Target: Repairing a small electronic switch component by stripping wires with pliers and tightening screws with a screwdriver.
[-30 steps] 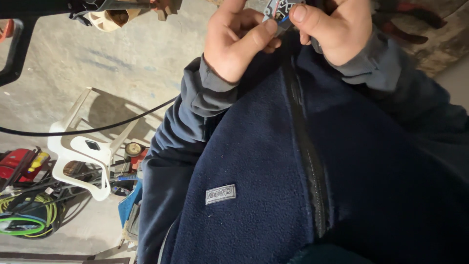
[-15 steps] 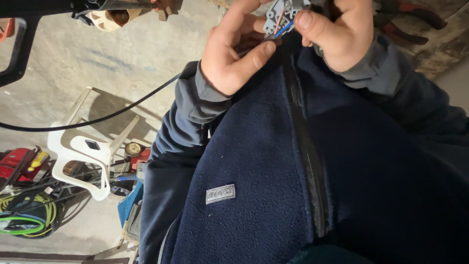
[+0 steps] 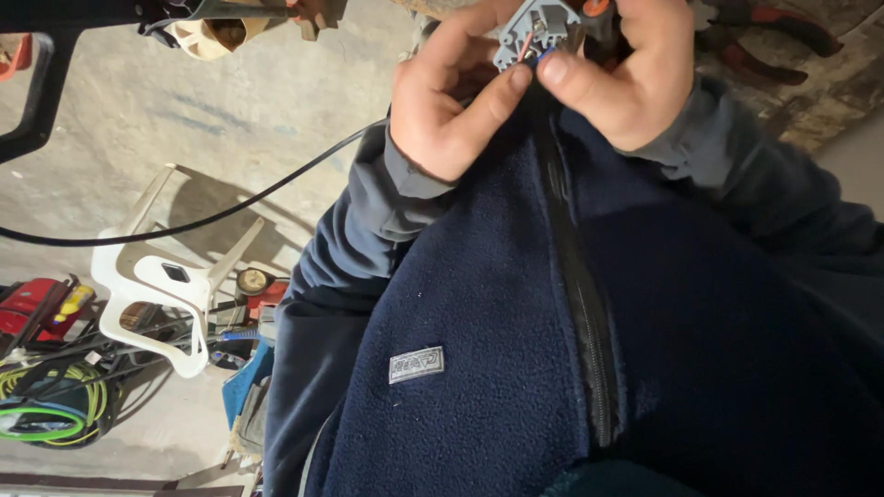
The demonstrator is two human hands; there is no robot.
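Two hands on one part: I see both hands closed around a small grey plastic electrical component (image 3: 541, 26) at the top edge of the head view, about 12 o'clock, just above the zip line of the fleece.
Component: grey moulded body with thin red and blue wires showing at its lower side; an orange detail (image 3: 595, 7) sits at its upper right. I cannot tell its exact type.
Left hand (image 3: 453, 101): fingers curled, thumb tip pressed up against the underside of the component, pinching it from the 9 o'clock side.
Right hand (image 3: 631, 78): fingers wrapped over the top, thumb meeting the left thumb at the wires, gripping from the 3 o'clock side.
Clothing: navy fleece jacket (image 3: 516, 350) with a black zip (image 3: 580, 294) running down from the hands, a small grey chest patch (image 3: 416, 364), and grey inner cuffs at both wrists.
Cable: black cable (image 3: 212, 219) crosses from the left edge towards the left sleeve, at 9 to 10 o'clock.
Floor, 8 o'clock: white plastic chair (image 3: 161, 281), coiled green and yellow hose (image 3: 46, 400), red tool case (image 3: 32, 304).
Bench, 1 o'clock: red-handled pliers (image 3: 783, 26) lie just beside the right hand.
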